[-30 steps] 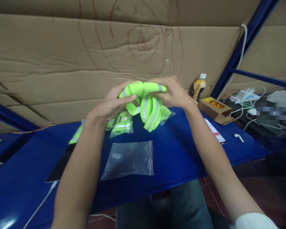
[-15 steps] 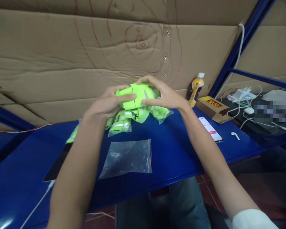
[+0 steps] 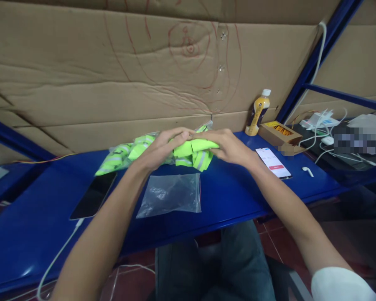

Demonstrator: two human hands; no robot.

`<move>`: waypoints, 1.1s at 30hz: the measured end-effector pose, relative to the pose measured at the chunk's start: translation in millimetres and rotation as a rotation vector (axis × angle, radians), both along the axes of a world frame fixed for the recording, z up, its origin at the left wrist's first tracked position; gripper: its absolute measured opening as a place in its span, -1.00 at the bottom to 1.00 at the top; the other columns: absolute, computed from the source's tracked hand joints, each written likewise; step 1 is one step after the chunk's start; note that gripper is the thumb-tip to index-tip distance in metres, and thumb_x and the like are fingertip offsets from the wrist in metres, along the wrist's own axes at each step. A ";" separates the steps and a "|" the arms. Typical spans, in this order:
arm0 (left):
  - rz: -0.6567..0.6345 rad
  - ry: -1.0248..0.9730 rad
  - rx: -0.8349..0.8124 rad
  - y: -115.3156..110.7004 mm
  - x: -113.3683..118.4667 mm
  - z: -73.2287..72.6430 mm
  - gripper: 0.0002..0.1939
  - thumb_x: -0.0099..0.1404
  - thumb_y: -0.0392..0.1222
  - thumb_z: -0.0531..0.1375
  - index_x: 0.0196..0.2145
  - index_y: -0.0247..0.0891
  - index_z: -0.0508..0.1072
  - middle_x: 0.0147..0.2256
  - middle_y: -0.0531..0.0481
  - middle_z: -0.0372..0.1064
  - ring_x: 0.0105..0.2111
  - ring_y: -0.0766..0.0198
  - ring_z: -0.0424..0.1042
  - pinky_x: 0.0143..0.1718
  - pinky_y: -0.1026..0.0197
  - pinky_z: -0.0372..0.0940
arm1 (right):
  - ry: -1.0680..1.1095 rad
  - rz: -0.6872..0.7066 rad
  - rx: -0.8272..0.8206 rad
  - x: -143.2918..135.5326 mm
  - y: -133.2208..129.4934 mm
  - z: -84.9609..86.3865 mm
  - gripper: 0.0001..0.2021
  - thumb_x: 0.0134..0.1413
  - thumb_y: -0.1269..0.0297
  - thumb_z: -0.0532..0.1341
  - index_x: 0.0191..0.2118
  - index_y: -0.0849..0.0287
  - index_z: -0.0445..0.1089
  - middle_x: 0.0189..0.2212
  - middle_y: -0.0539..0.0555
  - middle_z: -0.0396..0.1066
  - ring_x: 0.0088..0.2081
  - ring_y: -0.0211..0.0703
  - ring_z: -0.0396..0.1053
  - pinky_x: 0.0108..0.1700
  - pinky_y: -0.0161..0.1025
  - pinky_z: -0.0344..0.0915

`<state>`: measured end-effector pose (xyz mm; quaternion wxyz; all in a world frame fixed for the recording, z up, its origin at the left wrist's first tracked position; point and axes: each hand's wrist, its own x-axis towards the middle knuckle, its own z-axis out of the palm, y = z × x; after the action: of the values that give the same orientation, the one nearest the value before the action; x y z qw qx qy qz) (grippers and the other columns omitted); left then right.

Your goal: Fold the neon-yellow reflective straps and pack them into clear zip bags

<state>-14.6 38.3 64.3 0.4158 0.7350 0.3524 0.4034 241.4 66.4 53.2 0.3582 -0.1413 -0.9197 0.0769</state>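
My left hand [image 3: 166, 146] and my right hand [image 3: 228, 145] meet over a folded neon-yellow garment [image 3: 194, 154] with grey reflective strips, low above the back of the blue table. Both hands grip it from the top and sides, and some fingers are hidden behind it. To the left, neon-yellow bundles in clear plastic [image 3: 120, 156] lie against the cardboard wall. Nearer to me, a flat clear zip bag [image 3: 172, 194] rests on the table with nothing visible inside.
A dark tablet or phone [image 3: 94, 196] with a white cable lies left. On the right are a yellow bottle [image 3: 258, 113], an open cardboard box [image 3: 280, 136], a lit phone [image 3: 273, 163] and a white earbud [image 3: 307, 171]. A blue frame post [image 3: 313, 62] rises behind them.
Both hands have lowered with the garment towards the table and come together over it. The view has shifted slightly, and more of the bagged bundles on the left shows.
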 end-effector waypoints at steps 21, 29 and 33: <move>0.141 0.110 0.292 -18.2 6.0 -29.9 -0.21 0.18 -0.09 0.53 0.31 -0.03 0.41 0.35 -0.10 0.32 0.27 -0.09 0.35 0.28 0.02 0.26 | 0.259 0.032 -0.628 -7.7 3.9 -48.4 -0.28 0.06 -0.05 0.51 0.27 0.05 0.33 0.33 0.24 0.35 0.21 0.14 0.43 0.25 0.21 0.49; 0.188 0.023 0.255 -7.1 13.8 -55.1 -0.38 0.31 0.18 0.41 0.20 -0.19 0.53 0.20 -0.22 0.47 0.24 -0.17 0.43 0.33 -0.21 0.32 | 0.462 0.120 -0.827 -17.3 -0.4 -50.2 -0.28 -0.12 -0.07 0.61 0.11 0.06 0.39 0.05 0.11 0.46 -0.17 -0.07 0.51 -0.27 -0.14 0.62; 0.107 -0.272 0.005 -2.1 19.4 -69.5 -0.36 0.42 0.34 0.27 0.17 -0.23 0.53 0.02 -0.25 0.58 0.09 -0.12 0.59 0.11 -0.11 0.54 | 0.423 0.068 -0.583 -17.4 -2.1 -48.2 -0.37 0.02 -0.09 0.54 0.11 0.07 0.41 0.05 0.11 0.50 -0.10 -0.06 0.50 -0.12 -0.16 0.55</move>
<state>4.8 36.2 -5.2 0.4358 0.6546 0.3305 0.5219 224.1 64.4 5.0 0.4824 -0.1878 -0.7689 0.3753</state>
